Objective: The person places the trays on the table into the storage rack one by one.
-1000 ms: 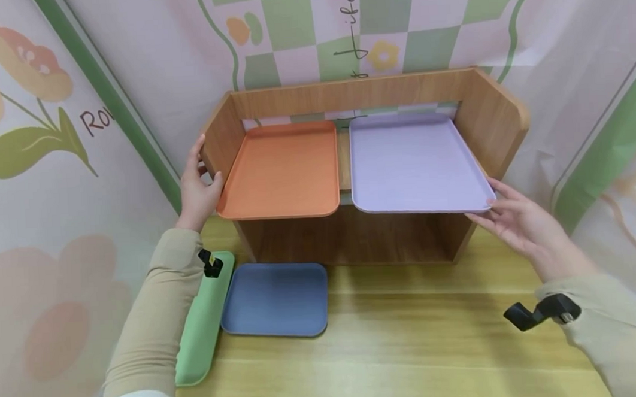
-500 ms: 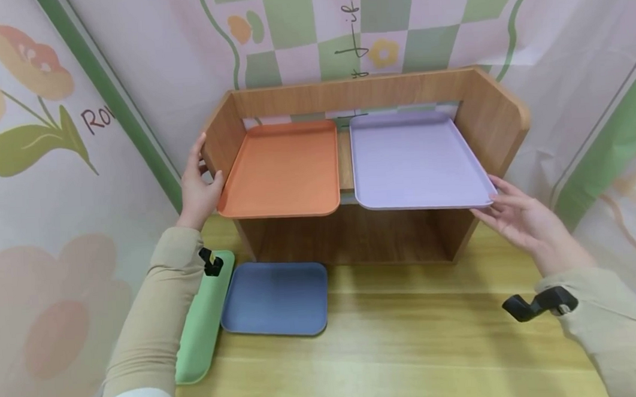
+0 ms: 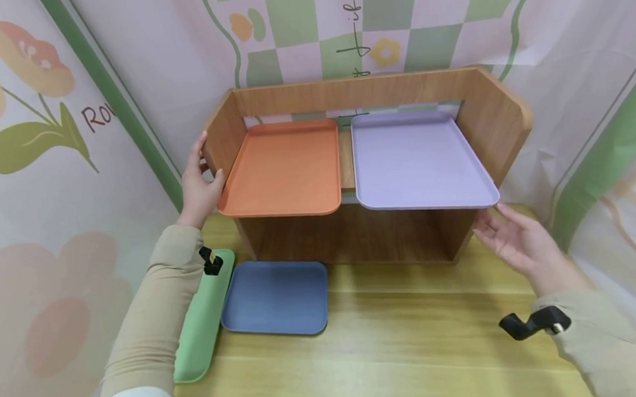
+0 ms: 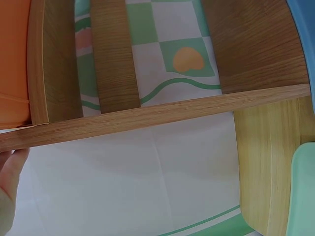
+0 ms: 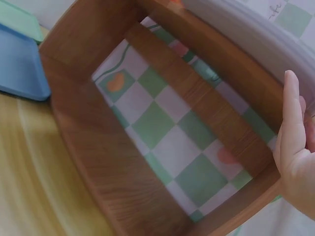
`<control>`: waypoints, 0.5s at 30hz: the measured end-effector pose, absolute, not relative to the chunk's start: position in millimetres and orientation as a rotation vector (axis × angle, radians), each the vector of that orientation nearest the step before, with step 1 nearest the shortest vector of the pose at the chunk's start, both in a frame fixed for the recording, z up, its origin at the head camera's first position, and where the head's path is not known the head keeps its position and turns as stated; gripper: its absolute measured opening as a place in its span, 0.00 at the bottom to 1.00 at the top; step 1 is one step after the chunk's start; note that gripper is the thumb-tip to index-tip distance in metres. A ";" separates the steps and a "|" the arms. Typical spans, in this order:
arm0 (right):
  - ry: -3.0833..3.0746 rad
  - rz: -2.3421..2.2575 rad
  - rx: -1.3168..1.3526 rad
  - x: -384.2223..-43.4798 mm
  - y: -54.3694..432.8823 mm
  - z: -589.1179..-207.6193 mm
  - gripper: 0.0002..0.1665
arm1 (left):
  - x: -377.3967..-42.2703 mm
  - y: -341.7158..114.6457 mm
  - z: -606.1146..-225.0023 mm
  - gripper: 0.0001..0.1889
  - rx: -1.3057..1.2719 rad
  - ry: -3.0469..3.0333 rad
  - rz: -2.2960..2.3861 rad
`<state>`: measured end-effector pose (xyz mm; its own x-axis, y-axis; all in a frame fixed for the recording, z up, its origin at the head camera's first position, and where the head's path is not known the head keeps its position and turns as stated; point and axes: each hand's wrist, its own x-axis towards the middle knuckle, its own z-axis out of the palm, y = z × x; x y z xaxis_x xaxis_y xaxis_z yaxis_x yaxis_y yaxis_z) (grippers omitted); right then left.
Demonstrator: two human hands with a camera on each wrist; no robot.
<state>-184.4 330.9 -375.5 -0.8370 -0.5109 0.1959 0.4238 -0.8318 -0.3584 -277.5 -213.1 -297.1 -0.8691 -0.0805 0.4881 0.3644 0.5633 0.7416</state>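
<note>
The purple tray (image 3: 421,157) looks light, stiff, maybe slippery: hold its rim. Left hand (image 3: 196,191) loosely touches the shelf (image 3: 352,235); right hand (image 3: 520,245), fingers loose, grips nothing.

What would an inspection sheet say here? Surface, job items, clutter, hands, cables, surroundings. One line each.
Surface: table, light wood grain.
Job items: orange tray and purple tray side by side on the wooden shelf, a gap between them.
Clutter: blue tray and green tray on the table, neither in hand.
Hands: left hand rests against the shelf's left side; right hand at the purple tray's front right corner, contact unclear.
Cables: nothing seen.
Surroundings: patterned sheets behind and at both sides.
</note>
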 end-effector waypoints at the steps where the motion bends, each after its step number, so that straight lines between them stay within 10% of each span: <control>1: 0.408 -2.572 -0.396 -183.4 329.6 -379.9 0.26 | -277.4 -212.9 -297.1 0.40 -0.228 -2.325 -1.258; 15: 0.672 -2.368 -0.473 -171.8 283.5 -451.3 0.25 | -278.3 -214.7 -297.8 0.40 -0.234 -2.330 -1.262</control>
